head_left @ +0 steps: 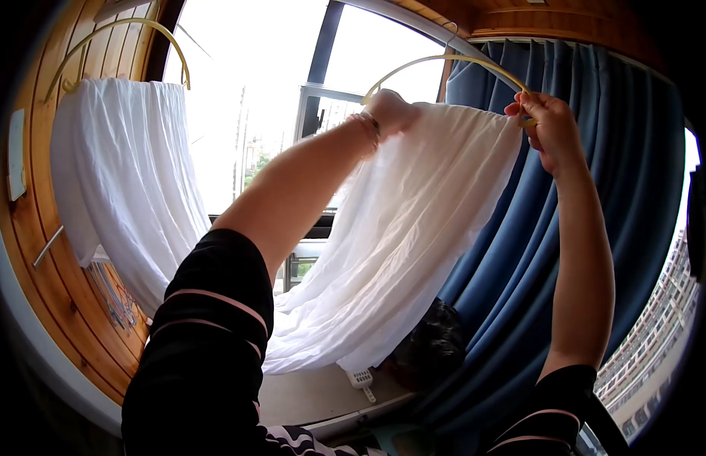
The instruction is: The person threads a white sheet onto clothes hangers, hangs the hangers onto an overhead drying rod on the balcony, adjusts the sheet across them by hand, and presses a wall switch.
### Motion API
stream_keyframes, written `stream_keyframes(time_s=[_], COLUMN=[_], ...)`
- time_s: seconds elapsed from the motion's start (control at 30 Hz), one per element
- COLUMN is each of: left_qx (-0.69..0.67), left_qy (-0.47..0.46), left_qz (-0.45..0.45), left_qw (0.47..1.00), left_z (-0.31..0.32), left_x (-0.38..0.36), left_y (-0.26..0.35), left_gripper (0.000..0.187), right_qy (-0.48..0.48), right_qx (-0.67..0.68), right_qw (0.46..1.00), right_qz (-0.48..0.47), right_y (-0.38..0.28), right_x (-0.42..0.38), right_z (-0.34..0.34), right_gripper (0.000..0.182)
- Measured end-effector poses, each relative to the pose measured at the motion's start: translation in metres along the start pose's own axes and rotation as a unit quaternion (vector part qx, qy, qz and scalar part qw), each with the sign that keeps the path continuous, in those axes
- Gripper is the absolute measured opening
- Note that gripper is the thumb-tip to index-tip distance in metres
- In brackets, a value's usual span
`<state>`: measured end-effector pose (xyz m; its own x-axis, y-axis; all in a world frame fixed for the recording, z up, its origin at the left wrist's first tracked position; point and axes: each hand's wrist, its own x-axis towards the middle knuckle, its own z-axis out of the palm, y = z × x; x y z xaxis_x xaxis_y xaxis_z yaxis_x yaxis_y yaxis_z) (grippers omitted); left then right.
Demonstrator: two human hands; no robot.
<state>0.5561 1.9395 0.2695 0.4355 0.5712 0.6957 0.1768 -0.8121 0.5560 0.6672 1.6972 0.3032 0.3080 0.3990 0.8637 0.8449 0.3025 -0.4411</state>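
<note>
Above me, a yellow clothes hanger hangs by its hook from a rail. A long white cloth is draped over its lower part and falls in folds towards the ledge below. My left hand is closed at the cloth's upper left edge, near the hanger's left end, its fingertips mostly hidden. My right hand pinches the hanger's right end, beside the cloth's upper right corner. Further left, a second yellow hanger carries another white cloth.
Blue curtains hang behind my right arm. A bright window lies ahead. A dark plastic bag and a small white slotted object rest on the ledge. Several wire hangers hang by the wooden wall.
</note>
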Motion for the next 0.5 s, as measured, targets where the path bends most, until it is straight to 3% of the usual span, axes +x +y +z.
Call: stream_keyframes(time_s=[0.03, 0.07, 0.1, 0.13, 0.17, 0.2, 0.23, 0.27, 0.3, 0.37, 0.43, 0.5], left_qx=[0.283, 0.536, 0.461, 0.325, 0.176, 0.02, 0.183, 0.342, 0.313, 0.065, -0.005, 0.036], left_qy=[-0.017, 0.028, -0.02, 0.062, 0.144, 0.218, 0.151, 0.111, 0.168, 0.272, 0.111, -0.045], left_qz=[0.105, 0.209, 0.094, -0.009, -0.113, -0.211, -0.136, -0.045, -0.033, -0.01, 0.124, 0.175], left_qw=[0.953, 0.818, 0.882, 0.944, 0.967, 0.953, 0.962, 0.932, 0.934, 0.96, 0.986, 0.983], left_z=[-0.015, -0.03, -0.04, -0.035, -0.023, -0.012, -0.008, -0.005, 0.002, -0.007, -0.003, 0.001], left_x=[0.008, 0.016, 0.015, 0.019, 0.027, 0.037, 0.05, 0.063, 0.062, -0.009, -0.026, -0.049], left_y=[-0.011, -0.022, -0.021, -0.023, -0.03, -0.04, -0.055, -0.07, -0.077, -0.01, 0.015, 0.048], left_gripper=[0.013, 0.007, 0.009, 0.012, 0.014, 0.017, 0.018, 0.021, 0.026, 0.035, 0.039, 0.041], right_qy=[0.006, 0.011, 0.016, 0.005, -0.006, -0.017, -0.013, -0.009, -0.005, -0.004, -0.002, 0.006], right_qx=[0.009, 0.018, 0.029, 0.023, 0.018, 0.012, 0.002, -0.009, -0.019, -0.043, -0.064, -0.054], right_qw=[1.0, 1.0, 0.999, 1.0, 1.0, 1.0, 1.0, 1.0, 1.0, 0.999, 0.997, 0.998], right_qz=[0.008, 0.016, 0.023, 0.016, 0.008, 0.002, 0.005, 0.009, 0.013, 0.023, 0.037, 0.037], right_y=[-0.001, 0.0, 0.0, 0.001, 0.002, 0.003, 0.002, 0.001, 0.001, 0.003, 0.004, 0.002], right_x=[0.0, -0.001, -0.001, 0.0, 0.002, 0.003, 0.003, 0.003, 0.003, -0.002, -0.007, -0.006], right_z=[0.001, 0.001, 0.001, -0.002, -0.006, -0.009, -0.009, -0.007, -0.005, 0.002, 0.01, 0.018], right_gripper=[0.024, 0.024, 0.024, 0.023, 0.023, 0.023, 0.023, 0.023, 0.024, 0.024, 0.025, 0.025])
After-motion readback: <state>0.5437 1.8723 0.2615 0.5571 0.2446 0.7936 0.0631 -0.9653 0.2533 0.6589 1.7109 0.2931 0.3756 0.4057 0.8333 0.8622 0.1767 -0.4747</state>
